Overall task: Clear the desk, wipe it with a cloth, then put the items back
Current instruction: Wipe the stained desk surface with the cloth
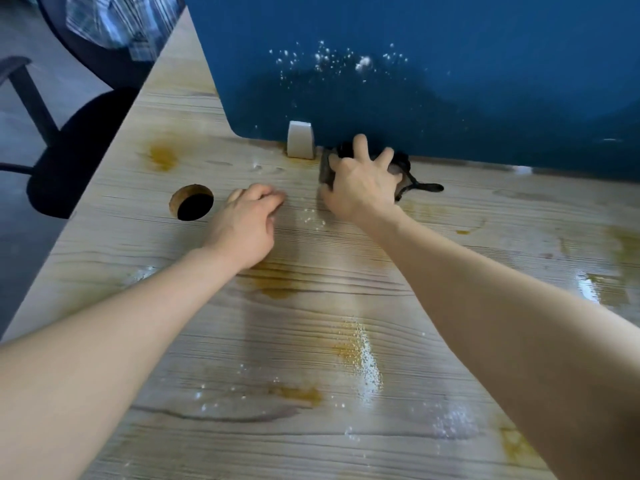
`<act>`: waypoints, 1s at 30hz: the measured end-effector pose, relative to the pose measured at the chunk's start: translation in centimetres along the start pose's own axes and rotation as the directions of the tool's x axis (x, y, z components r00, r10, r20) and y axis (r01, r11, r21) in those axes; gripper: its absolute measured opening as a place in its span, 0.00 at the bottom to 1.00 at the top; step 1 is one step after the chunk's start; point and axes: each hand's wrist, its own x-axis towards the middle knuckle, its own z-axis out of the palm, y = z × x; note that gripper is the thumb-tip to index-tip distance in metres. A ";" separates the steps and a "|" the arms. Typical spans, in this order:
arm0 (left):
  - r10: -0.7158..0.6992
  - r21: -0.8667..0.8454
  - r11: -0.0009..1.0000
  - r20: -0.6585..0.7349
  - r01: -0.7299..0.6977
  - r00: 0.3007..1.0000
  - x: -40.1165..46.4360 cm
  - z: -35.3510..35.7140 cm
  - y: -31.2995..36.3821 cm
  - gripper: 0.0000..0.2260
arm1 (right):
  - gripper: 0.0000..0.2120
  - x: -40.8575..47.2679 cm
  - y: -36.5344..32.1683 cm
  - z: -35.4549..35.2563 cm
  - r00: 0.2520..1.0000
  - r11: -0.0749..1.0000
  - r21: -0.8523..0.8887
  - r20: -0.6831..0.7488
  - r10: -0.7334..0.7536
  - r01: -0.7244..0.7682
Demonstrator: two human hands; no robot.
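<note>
Pressing our right hand (363, 181), fingers spread, down on the dark cloth (402, 169), just right of the white bracket (300, 140) on the messy table (311, 323). Our left hand (247, 223) rests near the bracket, loosely curled, holding nothing.

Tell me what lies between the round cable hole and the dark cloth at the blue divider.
In the head view, the left hand rests on the desk there, between the hole and the cloth; white crumbs dot the wood beside it.
</note>
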 end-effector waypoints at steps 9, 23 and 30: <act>-0.007 -0.001 1.000 0.007 0.007 1.000 0.1 0.0 0.0 0.20 | 0.16 -2.4 0.3 -0.1 0.996 0.996 0.001 -0.004 -0.092 0.092; -0.019 -0.026 0.999 0.012 0.020 1.000 0.1 0.2 0.0 0.21 | 0.17 -1.7 -1.3 -0.4 0.994 0.987 -0.117 0.050 -0.101 0.107; -0.010 -0.040 0.999 -0.011 0.010 1.000 -0.1 0.4 -0.2 0.20 | 0.12 1.2 -1.4 -0.3 0.997 0.994 -0.080 -0.006 -0.072 0.071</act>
